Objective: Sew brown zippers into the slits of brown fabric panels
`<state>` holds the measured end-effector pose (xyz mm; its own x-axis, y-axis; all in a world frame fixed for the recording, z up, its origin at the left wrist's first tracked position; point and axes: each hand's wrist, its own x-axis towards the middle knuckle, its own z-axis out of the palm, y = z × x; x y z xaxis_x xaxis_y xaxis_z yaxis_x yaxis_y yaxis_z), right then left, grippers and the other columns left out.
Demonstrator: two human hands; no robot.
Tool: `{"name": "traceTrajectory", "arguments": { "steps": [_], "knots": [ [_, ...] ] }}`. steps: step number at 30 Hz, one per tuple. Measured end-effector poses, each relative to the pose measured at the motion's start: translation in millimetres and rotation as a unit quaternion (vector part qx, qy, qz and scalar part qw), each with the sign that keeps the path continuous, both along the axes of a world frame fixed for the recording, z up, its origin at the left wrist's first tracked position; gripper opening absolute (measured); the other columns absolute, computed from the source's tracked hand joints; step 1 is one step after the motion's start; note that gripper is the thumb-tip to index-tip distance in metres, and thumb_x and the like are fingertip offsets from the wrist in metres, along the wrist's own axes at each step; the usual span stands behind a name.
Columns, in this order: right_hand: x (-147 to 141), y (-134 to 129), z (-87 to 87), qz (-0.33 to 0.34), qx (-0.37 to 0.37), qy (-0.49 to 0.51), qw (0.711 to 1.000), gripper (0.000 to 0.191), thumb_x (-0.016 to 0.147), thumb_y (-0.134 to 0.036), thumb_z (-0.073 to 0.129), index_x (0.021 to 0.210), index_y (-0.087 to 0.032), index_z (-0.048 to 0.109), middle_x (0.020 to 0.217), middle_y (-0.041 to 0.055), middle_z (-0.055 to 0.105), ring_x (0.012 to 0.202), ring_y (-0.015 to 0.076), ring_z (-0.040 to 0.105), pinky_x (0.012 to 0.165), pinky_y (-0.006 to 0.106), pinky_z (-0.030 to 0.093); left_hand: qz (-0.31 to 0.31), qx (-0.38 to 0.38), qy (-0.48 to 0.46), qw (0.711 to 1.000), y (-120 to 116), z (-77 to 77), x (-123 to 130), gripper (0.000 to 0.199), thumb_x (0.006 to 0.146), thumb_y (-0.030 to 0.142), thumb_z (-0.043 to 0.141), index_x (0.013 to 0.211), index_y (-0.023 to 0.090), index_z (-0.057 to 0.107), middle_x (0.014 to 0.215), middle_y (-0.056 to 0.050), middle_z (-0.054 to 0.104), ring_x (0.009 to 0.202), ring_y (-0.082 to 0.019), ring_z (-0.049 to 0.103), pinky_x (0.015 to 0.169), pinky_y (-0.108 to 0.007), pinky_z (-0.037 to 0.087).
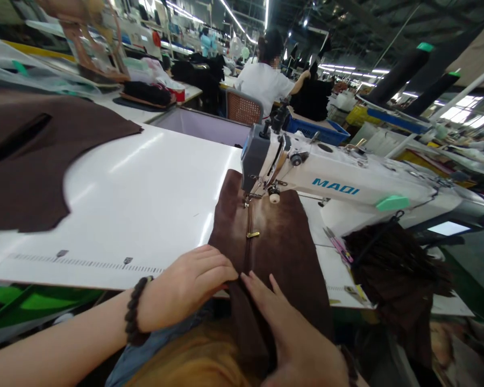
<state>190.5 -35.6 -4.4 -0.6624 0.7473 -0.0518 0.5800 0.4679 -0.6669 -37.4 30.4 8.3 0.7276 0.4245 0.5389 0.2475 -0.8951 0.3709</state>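
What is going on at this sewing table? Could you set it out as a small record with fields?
Machine: white MAQI sewing machine
Work: brown panel with a zip down it, top end at the presser foot
Left hand: fingertips on the panel beside the zip; bead bracelet on the wrist
Right hand: pressing the panel, below the zip
Nearby: pink-handled snips, pile of brown fabric
Beyond: co-worker at another table

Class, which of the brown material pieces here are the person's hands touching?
The zippered brown panel under the sewing machine's presser foot, between the left hand and right hand. The other large brown piece lies untouched on the white table.
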Motion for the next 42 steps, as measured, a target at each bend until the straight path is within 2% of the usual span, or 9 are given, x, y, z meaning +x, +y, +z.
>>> {"name": "traceTrajectory", "arguments": {
  "steps": [5,8,11,15,18,25,33,37,42],
  "knots": [
    [-11.4,-16.7,-22.5,-0.237,0.03,0.065,0.969,0.045,0.088,-0.033,0.041,0.131,-0.017,0.044,0.126,0.0104,0.052,0.122,0.0224,0.045,0.11,0.049,0.018,-0.006,-0.045,-0.075,0.996,10.5,28.7,35.4,0.017,0.093,0.016,0.038,0.091,0.015,0.056,0.08,-0.003,0.062,0.074,-0.011,0.057,0.068,-0.02,0.047],
    [-1.8,-20.7,-30.4,-0.41,-0.065,0.094,0.905,0.051,0.086,-0.049,0.043,0.124,-0.017,0.053,0.122,0.0101,0.056,0.121,0.0244,0.045,0.105,0.044,0.034,0.063,-0.054,-0.145,0.986,15.9,33.6,28.6,0.017,0.091,0.01,0.039,0.096,0.016,0.055,0.093,-0.004,0.06,0.086,-0.011,0.058,0.075,-0.02,0.047],
    [9.6,-25.1,-31.4,-0.467,-0.136,0.066,0.871,0.063,0.08,-0.062,0.043,0.121,-0.016,0.055,0.127,0.0097,0.052,0.13,0.0275,0.032,0.106,0.046,0.03,0.122,-0.011,-0.107,0.987,16.9,18.9,12.2,0.015,0.089,0.008,0.043,0.093,0.016,0.055,0.094,-0.005,0.055,0.087,-0.013,0.055,0.076,-0.023,0.046],
    [14.4,-26.8,-32.4,-0.451,-0.135,0.066,0.88,0.066,0.079,-0.066,0.042,0.12,-0.018,0.057,0.126,0.0082,0.053,0.132,0.0265,0.028,0.108,0.045,0.027,0.091,0.07,0.062,0.991,5.8,-16.6,10.1,0.016,0.091,0.015,0.04,0.09,0.015,0.056,0.08,-0.004,0.052,0.066,-0.014,0.048,0.058,-0.024,0.042],
    [14.4,-26.7,-35.1,-0.455,-0.117,0.056,0.881,0.065,0.08,-0.066,0.041,0.12,-0.018,0.057,0.123,0.0082,0.055,0.129,0.0266,0.034,0.11,0.044,0.024,0.084,0.132,0.08,0.984,-4.7,-32.4,23.3,0.025,0.094,0.016,0.034,0.086,0.014,0.057,0.067,-0.001,0.05,0.059,-0.014,0.044,0.052,-0.026,0.038],
    [18.4,-29.1,-31.3,-0.429,-0.19,0.033,0.882,0.07,0.08,-0.068,0.037,0.127,-0.019,0.051,0.131,0.0081,0.048,0.13,0.0287,0.032,0.108,0.049,0.027,0.092,0.157,0.01,0.983,-10.6,-34.2,37.8,0.037,0.094,0.01,0.034,0.063,0.014,0.053,0.056,0.001,0.047,0.05,-0.012,0.038,0.046,-0.028,0.03],
    [19.7,-19.4,-7.8,-0.334,-0.106,0.023,0.936,0.071,0.084,-0.062,0.036,0.135,-0.012,0.039,0.139,0.0105,0.037,0.133,0.0238,0.023,0.111,0.042,0.02,0.055,0.145,0.023,0.988,-9.6,-35.8,36.4,0.037,0.095,0.01,0.029,0.066,0.014,0.053,0.058,0.0,0.049,0.05,-0.012,0.04,0.046,-0.029,0.029],
    [24.6,-17.1,-4.6,-0.291,-0.078,-0.022,0.953,0.068,0.088,-0.054,0.035,0.139,-0.01,0.03,0.144,0.011,0.026,0.132,0.0236,0.028,0.109,0.042,0.026,0.041,0.129,0.049,0.99,-8.8,-40.2,36.1,0.038,0.095,0.014,0.027,0.068,0.015,0.054,0.062,-0.001,0.052,0.052,-0.013,0.043,0.047,-0.03,0.031],
    [14.2,-0.7,10.4,-0.084,0.007,-0.062,0.995,0.048,0.089,-0.025,0.038,0.138,-0.025,0.034,0.137,0.0045,0.041,0.13,0.0195,0.033,0.112,0.046,0.015,0.026,0.083,0.114,0.99,-15.6,-54.5,35.7,0.039,0.093,0.013,0.031,0.06,0.016,0.051,0.061,-0.002,0.054,0.054,-0.013,0.047,0.051,-0.026,0.037]
  ]
}}
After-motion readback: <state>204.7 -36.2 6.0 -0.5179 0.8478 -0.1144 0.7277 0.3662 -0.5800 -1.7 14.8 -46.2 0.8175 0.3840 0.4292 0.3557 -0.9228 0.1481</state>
